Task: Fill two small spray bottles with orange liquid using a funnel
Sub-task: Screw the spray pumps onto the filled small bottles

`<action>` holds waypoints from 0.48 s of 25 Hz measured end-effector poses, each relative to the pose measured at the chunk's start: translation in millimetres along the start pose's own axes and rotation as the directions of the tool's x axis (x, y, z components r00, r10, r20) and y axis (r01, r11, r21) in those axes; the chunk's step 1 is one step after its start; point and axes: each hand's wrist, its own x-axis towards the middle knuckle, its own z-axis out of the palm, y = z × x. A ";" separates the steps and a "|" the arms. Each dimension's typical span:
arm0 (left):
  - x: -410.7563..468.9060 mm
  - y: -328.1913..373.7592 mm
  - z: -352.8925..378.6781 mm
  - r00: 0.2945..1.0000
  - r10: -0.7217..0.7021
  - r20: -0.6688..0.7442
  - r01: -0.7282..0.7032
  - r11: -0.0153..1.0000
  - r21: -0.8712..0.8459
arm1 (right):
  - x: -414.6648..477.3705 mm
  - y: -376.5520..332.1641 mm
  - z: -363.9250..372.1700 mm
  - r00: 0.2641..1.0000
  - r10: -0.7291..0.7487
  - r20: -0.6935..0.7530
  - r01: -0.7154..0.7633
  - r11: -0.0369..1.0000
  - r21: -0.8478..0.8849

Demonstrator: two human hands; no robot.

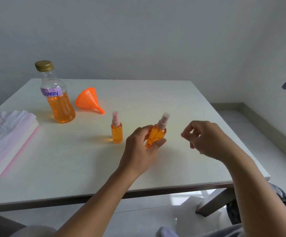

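Spray bottle [158, 132], tilted, gripped by left hand [138, 151]; right hand [205, 140] curled, empty.

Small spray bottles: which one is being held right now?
The tilted spray bottle, gripped by the left hand. The other spray bottle stands upright on the table, untouched, nearer the funnel.

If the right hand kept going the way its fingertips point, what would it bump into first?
Probably the tilted spray bottle gripped by the left hand. The right hand points left towards it across a bare gap, though depth is unclear.
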 end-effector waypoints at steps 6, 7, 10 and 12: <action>16.0 5.1 23.5 0.999 0.012 0.051 -0.014 0.999 0.030 | 2.4 -4.4 -0.4 0.977 -0.110 -0.182 0.164 0.934 0.318; 16.6 6.1 26.0 0.997 0.038 0.061 -0.041 0.998 0.047 | 2.8 -10.8 -1.7 0.963 -0.141 -0.231 0.215 0.917 0.335; 19.1 8.6 28.8 0.993 0.075 0.088 -0.083 0.993 0.087 | 6.5 -20.3 1.8 0.950 -0.126 -0.287 0.233 0.897 0.376; 20.3 9.3 30.2 0.991 0.078 0.112 -0.089 0.991 0.100 | 8.4 -19.1 0.9 0.951 -0.109 -0.290 0.220 0.896 0.385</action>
